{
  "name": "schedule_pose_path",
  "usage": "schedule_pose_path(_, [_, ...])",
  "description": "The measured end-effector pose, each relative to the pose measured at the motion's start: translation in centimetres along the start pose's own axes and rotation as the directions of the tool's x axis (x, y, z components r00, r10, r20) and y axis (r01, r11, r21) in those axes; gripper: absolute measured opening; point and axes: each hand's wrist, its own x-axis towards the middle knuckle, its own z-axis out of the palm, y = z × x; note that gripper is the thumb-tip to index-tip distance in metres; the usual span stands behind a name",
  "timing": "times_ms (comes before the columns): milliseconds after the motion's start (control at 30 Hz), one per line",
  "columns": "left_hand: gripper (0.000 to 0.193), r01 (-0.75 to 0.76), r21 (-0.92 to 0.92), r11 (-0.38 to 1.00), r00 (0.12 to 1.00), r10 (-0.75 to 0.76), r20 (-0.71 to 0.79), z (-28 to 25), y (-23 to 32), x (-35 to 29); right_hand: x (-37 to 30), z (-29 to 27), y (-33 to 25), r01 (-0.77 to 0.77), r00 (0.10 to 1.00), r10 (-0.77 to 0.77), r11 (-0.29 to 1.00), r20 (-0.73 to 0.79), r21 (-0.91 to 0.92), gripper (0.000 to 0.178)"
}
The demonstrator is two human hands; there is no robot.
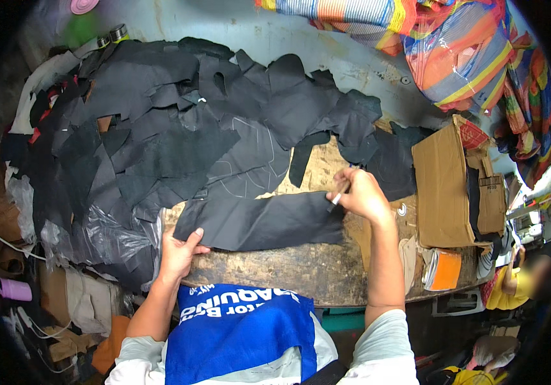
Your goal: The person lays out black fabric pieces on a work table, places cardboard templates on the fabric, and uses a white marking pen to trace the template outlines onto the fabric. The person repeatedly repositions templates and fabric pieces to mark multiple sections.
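A long black piece of leather-like material lies across the front of the worn wooden table. My left hand grips its left end, thumb on top and the other fingers underneath. At the far right end, my right hand is closed around a slim pen-like tool with a pale section near its lower tip. That tip is at the piece's upper right corner; whether it touches cannot be told. Just beyond, a black sheet bears pale drawn outlines.
A big heap of black scraps covers the table's left and back. At right stand an open cardboard box and an orange-and-white booklet or pad. Striped mesh sacks hang at upper right. Another person in yellow is at far right.
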Motion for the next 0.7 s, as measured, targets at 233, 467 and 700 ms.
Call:
schedule_pose_path(233, [0.021, -0.018, 0.218, 0.976, 0.995, 0.039, -0.094, -3.4, -4.2, -0.9, -4.3, 14.7, -4.4, 0.311, 0.949, -0.302, 0.838, -0.093, 0.449, 0.031])
schedule_pose_path(467, [0.022, -0.002, 0.384, 0.923, 0.993, 0.048, -0.109, -5.1, -4.2, -0.6, -5.3, 18.2, 0.3, 0.308, 0.946, -0.305, 0.951, -0.106, 0.014, 0.039])
schedule_pose_path(700, [0.017, 0.039, 0.31, 0.95, 0.997, -0.018, -0.069, -4.9, -3.5, 0.0, -5.2, 14.3, 3.7, -0.219, 0.918, 0.193, 0.975, -0.346, -0.037, 0.069])
